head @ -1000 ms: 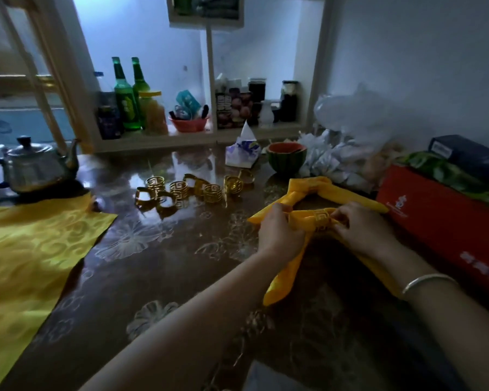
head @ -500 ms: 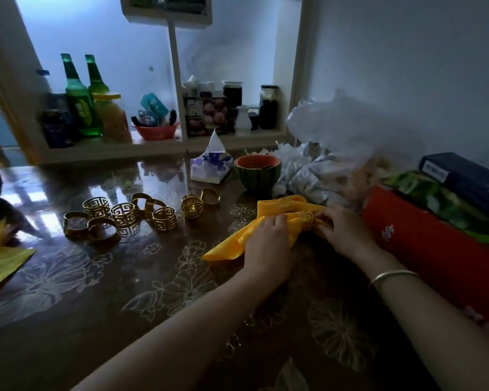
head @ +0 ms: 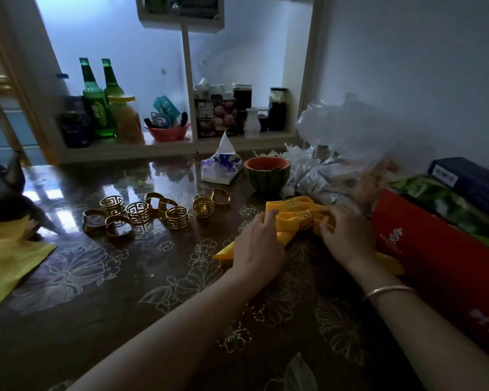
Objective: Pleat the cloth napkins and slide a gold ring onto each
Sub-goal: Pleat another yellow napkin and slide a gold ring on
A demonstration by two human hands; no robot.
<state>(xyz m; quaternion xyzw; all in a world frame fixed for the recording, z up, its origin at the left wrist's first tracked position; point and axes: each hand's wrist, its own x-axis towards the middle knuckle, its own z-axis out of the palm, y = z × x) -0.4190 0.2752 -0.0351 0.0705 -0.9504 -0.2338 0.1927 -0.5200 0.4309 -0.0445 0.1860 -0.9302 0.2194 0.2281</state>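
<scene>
While the left hand (head: 259, 244) grips the pleated yellow napkin (head: 287, 234) with curled fingers just in front of the watermelon-striped bowl (head: 266, 176), the right hand (head: 347, 235) pinches the cloth beside the gold ring (head: 305, 220) that circles its middle. A second ringed napkin (head: 291, 204) lies just behind, nearer the bowl. On the surface (head: 124, 277) left of the bowl sit loose gold rings (head: 139, 213); far left of it lies a flat yellow cloth (head: 9, 258).

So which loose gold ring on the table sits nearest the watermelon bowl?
The rightmost ring, in front of the tissue pack; the other loose rings lie farther left.
</scene>
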